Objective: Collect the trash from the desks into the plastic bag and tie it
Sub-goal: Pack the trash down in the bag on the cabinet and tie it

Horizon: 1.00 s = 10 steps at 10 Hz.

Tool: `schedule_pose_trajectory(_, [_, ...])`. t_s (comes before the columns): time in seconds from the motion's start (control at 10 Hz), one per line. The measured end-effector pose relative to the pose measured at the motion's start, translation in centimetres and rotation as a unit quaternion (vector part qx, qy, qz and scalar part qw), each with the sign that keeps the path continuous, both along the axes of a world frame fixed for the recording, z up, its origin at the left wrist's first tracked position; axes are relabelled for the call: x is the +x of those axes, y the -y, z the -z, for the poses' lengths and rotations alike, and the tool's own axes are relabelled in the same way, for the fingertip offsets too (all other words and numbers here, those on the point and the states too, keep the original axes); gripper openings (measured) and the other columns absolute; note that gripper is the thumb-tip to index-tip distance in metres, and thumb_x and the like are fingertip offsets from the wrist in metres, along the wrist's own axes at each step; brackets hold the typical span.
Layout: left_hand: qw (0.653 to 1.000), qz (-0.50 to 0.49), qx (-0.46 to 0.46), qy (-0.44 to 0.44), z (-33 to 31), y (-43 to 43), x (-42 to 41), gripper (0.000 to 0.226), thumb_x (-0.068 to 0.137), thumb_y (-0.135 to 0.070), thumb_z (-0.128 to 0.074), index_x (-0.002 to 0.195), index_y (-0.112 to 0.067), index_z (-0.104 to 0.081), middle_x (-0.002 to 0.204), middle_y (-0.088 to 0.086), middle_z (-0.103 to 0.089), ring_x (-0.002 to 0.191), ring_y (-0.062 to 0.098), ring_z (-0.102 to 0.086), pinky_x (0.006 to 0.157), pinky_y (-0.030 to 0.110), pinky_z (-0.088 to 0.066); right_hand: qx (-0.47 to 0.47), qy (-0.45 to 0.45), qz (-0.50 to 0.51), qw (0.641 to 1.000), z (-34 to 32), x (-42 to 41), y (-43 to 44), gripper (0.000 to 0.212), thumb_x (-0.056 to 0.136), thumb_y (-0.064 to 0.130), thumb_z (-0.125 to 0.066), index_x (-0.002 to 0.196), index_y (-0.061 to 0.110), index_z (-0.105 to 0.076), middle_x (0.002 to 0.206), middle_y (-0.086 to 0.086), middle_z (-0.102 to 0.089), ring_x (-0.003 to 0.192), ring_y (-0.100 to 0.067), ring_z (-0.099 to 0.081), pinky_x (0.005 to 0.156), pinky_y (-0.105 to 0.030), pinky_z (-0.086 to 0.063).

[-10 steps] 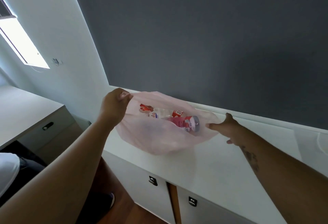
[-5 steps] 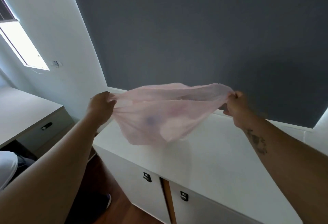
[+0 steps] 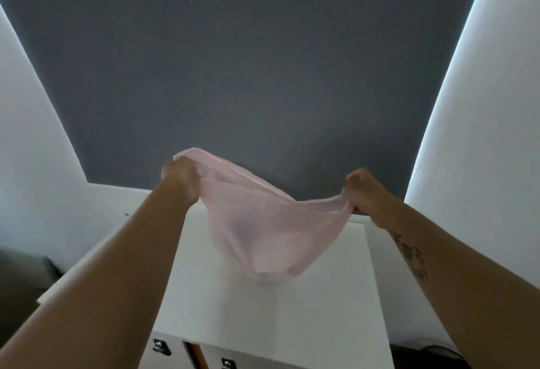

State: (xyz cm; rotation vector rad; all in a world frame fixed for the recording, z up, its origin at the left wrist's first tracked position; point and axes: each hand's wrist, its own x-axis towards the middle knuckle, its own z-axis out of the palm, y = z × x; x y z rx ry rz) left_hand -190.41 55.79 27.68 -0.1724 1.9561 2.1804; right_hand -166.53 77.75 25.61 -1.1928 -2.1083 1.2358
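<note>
Bag point(image 3: 263, 240), pink and thin, hangs stretched between both hands above the white bench point(image 3: 280, 319), its bottom sagging close over the surface. Left hand point(image 3: 182, 177) grips one top corner; right hand point(image 3: 363, 193) pinches the other.

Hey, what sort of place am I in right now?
Likely a study or dorm-style room: a white desk unit with black-handled drawer fronts stands against a dark grey wall between white walls. The left hand and right hand hold a pink plastic bag over it.
</note>
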Motion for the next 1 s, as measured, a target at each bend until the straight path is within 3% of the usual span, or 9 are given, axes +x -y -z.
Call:
schedule_pose_trajectory(0.1, [0.995, 0.046, -0.030, -0.079, -2.1, -3.7, 2.1, 0.041, 0.096, -0.028, -0.048, 0.132, -0.012, -0.056, 0.127, 0.013, -0.062, 0.114, 0.024, -0.063, 0.080, 0.027, -0.057, 0.005, 0.081, -0.078, 0.994, 0.1, 0.1, 0.6, 0.042, 0.098, 0.027, -0.049, 0.125, -0.005, -0.055, 0.121, -0.027, -0.058, 0.095, -0.030, -0.057, 0.087, -0.045, -0.048])
schedule_pose_trajectory(0.2, [0.977, 0.140, -0.069, -0.146, -2.8, -6.7, 1.5, 0.035, 0.088, -0.033, -0.060, 0.109, -0.007, -0.070, 0.089, 0.007, -0.065, 0.073, 0.022, -0.060, 0.062, 0.027, -0.047, -0.024, 0.036, -0.141, 0.989, 0.4, -2.6, 1.7, 0.091, 0.071, 0.058, -0.076, 0.147, 0.026, -0.036, 0.142, -0.006, -0.046, 0.131, -0.025, -0.045, 0.108, -0.047, -0.038])
schedule_pose_trajectory(0.3, [0.931, 0.234, -0.149, -0.236, -3.6, -8.3, 1.1, 0.028, 0.086, -0.035, -0.065, 0.095, -0.009, -0.071, 0.075, 0.003, -0.060, 0.064, 0.019, -0.053, 0.054, 0.024, -0.040, 0.146, 0.127, -0.143, 0.971, 3.1, -6.0, 1.4, 0.086, 0.081, 0.042, -0.072, 0.151, 0.020, -0.029, 0.151, -0.011, -0.039, 0.139, -0.030, -0.038, 0.113, -0.048, -0.032])
schedule_pose_trajectory(0.4, [0.824, 0.299, -0.246, -0.414, -4.4, -8.4, -1.3, 0.018, 0.082, -0.031, -0.073, 0.081, -0.015, -0.066, 0.073, 0.000, -0.058, 0.065, 0.016, -0.054, 0.058, 0.028, -0.039, 0.194, 0.142, -0.013, 0.971, 3.6, -6.0, -0.4, 0.040, 0.096, 0.032, -0.052, 0.128, 0.009, -0.059, 0.125, -0.019, -0.062, 0.115, -0.036, -0.060, 0.097, -0.043, -0.048])
schedule_pose_trajectory(0.5, [0.665, 0.340, -0.378, -0.547, -4.2, -7.3, -5.0, 0.027, 0.074, -0.021, -0.082, 0.093, -0.010, -0.066, 0.089, 0.006, -0.064, 0.088, 0.027, -0.062, 0.067, 0.029, -0.037, 0.213, 0.153, 0.046, 0.964, 1.3, -4.5, -2.5, 0.025, 0.097, 0.018, -0.047, 0.111, 0.008, -0.065, 0.111, -0.022, -0.067, 0.092, -0.032, -0.064, 0.083, -0.042, -0.054])
schedule_pose_trajectory(0.6, [0.593, 0.341, -0.465, -0.562, -2.8, -6.4, -8.4, 0.031, 0.080, -0.011, -0.075, 0.108, -0.004, -0.065, 0.113, 0.018, -0.066, 0.108, 0.034, -0.060, 0.082, 0.033, -0.042, 0.216, 0.137, 0.109, 0.960, -1.0, -4.0, -4.0, 0.027, 0.097, 0.007, -0.040, 0.110, 0.006, -0.064, 0.107, -0.020, -0.066, 0.091, -0.035, -0.062, 0.076, -0.033, -0.047])
schedule_pose_trajectory(0.7, [0.657, 0.351, -0.499, -0.443, -2.4, -5.3, -10.7, 0.023, 0.088, -0.005, -0.065, 0.109, 0.004, -0.066, 0.111, 0.022, -0.066, 0.099, 0.036, -0.065, 0.082, 0.034, -0.051, 0.185, 0.113, 0.114, 0.970, -1.7, -3.4, -4.3, 0.026, 0.099, 0.011, -0.042, 0.109, 0.001, -0.064, 0.110, -0.019, -0.064, 0.100, -0.037, -0.060, 0.086, -0.039, -0.048])
schedule_pose_trajectory(0.8, [0.745, 0.407, -0.455, -0.268, -2.5, -3.5, -12.2, 0.012, 0.094, 0.000, -0.056, 0.100, 0.005, -0.065, 0.090, 0.022, -0.066, 0.064, 0.026, -0.066, 0.056, 0.026, -0.059, 0.116, 0.116, 0.089, 0.982, -1.8, -2.4, -4.0, 0.020, 0.100, 0.021, -0.049, 0.103, 0.006, -0.062, 0.102, -0.014, -0.061, 0.090, -0.030, -0.058, 0.079, -0.038, -0.047])
schedule_pose_trajectory(1.0, [0.857, 0.421, -0.264, -0.134, -3.6, -0.5, -12.8, 0.012, 0.097, -0.003, -0.057, 0.102, 0.000, -0.067, 0.094, 0.013, -0.071, 0.062, 0.012, -0.073, 0.054, 0.018, -0.058, -0.045, -0.003, -0.035, 0.998, -2.3, -0.4, -4.5, 0.026, 0.098, 0.028, -0.054, 0.118, 0.014, -0.062, 0.113, -0.013, -0.065, 0.101, -0.034, -0.065, 0.078, -0.042, -0.058])
